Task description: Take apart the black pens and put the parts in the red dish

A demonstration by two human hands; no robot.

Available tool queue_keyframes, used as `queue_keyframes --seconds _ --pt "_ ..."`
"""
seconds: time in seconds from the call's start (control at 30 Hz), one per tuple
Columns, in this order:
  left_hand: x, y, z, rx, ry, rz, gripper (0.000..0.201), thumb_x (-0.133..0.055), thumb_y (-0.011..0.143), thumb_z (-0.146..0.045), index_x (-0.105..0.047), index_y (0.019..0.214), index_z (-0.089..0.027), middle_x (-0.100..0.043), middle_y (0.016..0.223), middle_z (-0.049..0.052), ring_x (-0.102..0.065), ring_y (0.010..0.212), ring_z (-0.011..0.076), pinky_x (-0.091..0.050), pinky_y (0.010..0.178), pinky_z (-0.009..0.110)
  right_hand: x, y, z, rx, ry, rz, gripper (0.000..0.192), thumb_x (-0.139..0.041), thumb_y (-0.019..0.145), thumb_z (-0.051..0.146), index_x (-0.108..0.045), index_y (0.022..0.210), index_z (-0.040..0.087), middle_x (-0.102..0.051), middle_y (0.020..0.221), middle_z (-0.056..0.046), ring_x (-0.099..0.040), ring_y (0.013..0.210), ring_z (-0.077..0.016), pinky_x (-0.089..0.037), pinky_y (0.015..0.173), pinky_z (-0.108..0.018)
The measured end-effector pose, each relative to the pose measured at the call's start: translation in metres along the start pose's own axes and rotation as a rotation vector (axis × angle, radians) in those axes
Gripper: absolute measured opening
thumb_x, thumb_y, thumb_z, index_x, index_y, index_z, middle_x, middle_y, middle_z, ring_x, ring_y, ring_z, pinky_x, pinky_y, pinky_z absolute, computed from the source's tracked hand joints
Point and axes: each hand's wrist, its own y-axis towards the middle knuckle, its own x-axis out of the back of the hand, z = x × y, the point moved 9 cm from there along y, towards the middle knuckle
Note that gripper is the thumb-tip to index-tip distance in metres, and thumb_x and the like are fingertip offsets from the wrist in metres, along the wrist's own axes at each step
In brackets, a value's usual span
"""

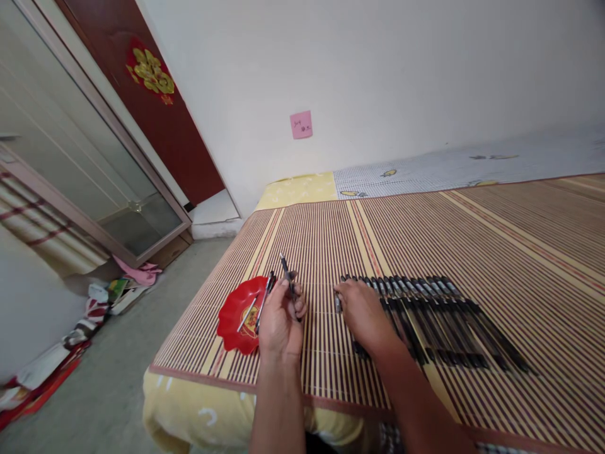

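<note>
A bed [198, 416] with a yellow sheet carries a striped bamboo mat [496, 252] of thin, ribbed slats. Left hand [280, 318]: raised just above the mat, its fingers [299, 307] clenched around a slim black pen [287, 272], which slants upward beyond the fingertips. Right hand [362, 312]: palm down, fingers spread flat, gripping nothing, resting on the left end of a row of black pens [435, 318] laid side by side. A glossy red plastic dish [235, 313] with a scalloped rim lies just left of the left hand, holding a few pen parts [258, 309]. A pink note [301, 124] sticks to the white wall.
</note>
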Motion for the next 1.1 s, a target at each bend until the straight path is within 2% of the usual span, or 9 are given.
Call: queue_keyframes --seconds 0.17,0.33,0.43,0.53,0.7,0.77,0.87,1.0,1.1 --pt "-0.001 0.0 0.001 -0.002 0.009 -0.007 0.02 -0.07 0.078 -0.02 -0.062 0.094 -0.012 -0.057 0.067 0.0 -0.042 0.046 0.0062 -0.03 0.043 0.016 -0.014 -0.001 0.005 0.006 0.006 0.114 0.032 -0.049 0.091 0.008 -0.076 0.106 0.017 -0.074 0.107 -0.015 -0.065 0.103 -0.0282 -0.044 0.087 -0.037" --pt "0.0 0.001 0.002 -0.002 0.015 -0.002 0.023 -0.072 0.076 -0.021 -0.062 0.094 -0.012 -0.057 0.067 -0.001 -0.042 0.046 0.0058 -0.03 0.043 0.015 -0.008 -0.001 0.006 -0.013 0.185 0.081 0.034 -0.049 0.092 0.008 -0.071 0.116 0.015 -0.073 0.114 -0.013 -0.067 0.107 -0.0226 -0.045 0.091 -0.03" --pt "-0.001 0.0 0.002 -0.002 0.026 0.009 0.026 -0.075 0.074 -0.022 -0.062 0.094 -0.012 -0.057 0.067 -0.001 -0.042 0.047 0.0053 -0.029 0.043 0.015 -0.009 -0.003 0.006 -0.048 0.156 0.07 0.026 -0.053 0.093 0.015 -0.072 0.11 0.013 -0.073 0.111 -0.015 -0.068 0.104 -0.0244 -0.046 0.088 -0.031" --pt "-0.004 -0.001 0.001 -0.013 0.05 0.019 0.031 -0.077 0.073 -0.022 -0.063 0.098 -0.012 -0.059 0.07 -0.001 -0.044 0.049 0.0056 -0.032 0.045 0.016 -0.019 -0.007 0.011 -0.071 0.102 0.123 0.02 -0.064 0.088 0.02 -0.071 0.105 0.014 -0.074 0.106 -0.016 -0.07 0.101 -0.0277 -0.048 0.084 -0.033" --pt "-0.01 -0.005 0.001 -0.001 0.109 0.026 0.035 -0.082 0.069 -0.02 -0.066 0.1 -0.012 -0.061 0.073 0.0 -0.05 0.054 0.0069 -0.035 0.048 0.017 -0.03 -0.012 0.023 -0.046 0.098 0.199 0.015 -0.066 0.083 0.012 -0.071 0.096 0.014 -0.075 0.099 -0.015 -0.072 0.096 -0.0268 -0.048 0.081 -0.033" --pt "-0.013 -0.006 0.002 0.002 0.134 0.038 0.035 -0.083 0.069 -0.02 -0.067 0.099 -0.012 -0.062 0.072 0.001 -0.05 0.055 0.007 -0.037 0.049 0.016 -0.023 -0.01 0.024 -0.037 0.169 0.164 0.016 -0.064 0.083 0.013 -0.072 0.097 0.016 -0.075 0.1 -0.013 -0.071 0.097 -0.0237 -0.048 0.082 -0.03" --pt "-0.015 -0.007 0.003 -0.005 0.176 0.05 0.037 -0.086 0.066 -0.021 -0.068 0.098 -0.012 -0.064 0.072 0.002 -0.052 0.056 0.0074 -0.038 0.049 0.016 0.0 -0.006 0.016 -0.033 0.403 0.029 0.015 -0.06 0.085 0.017 -0.071 0.095 0.017 -0.074 0.096 -0.01 -0.069 0.089 -0.0202 -0.048 0.077 -0.028" --pt "-0.02 -0.008 0.006 -0.02 0.231 0.079 0.036 -0.088 0.064 -0.024 -0.07 0.093 -0.012 -0.065 0.073 0.002 -0.051 0.056 0.0071 -0.038 0.049 0.015 0.035 -0.004 -0.013 -0.1 0.778 -0.167 0.015 -0.06 0.084 0.024 -0.068 0.093 0.016 -0.072 0.082 -0.006 -0.065 0.071 -0.0179 -0.049 0.066 -0.029" --pt "-0.024 -0.009 0.01 -0.012 0.262 0.099 0.034 -0.088 0.064 -0.023 -0.071 0.091 -0.013 -0.064 0.072 0.002 -0.052 0.058 0.0077 -0.038 0.049 0.015 0.056 -0.009 -0.036 -0.167 1.062 -0.331 0.02 -0.069 0.08 0.034 -0.066 0.091 0.017 -0.07 0.082 -0.004 -0.066 0.075 -0.0183 -0.052 0.067 -0.03"
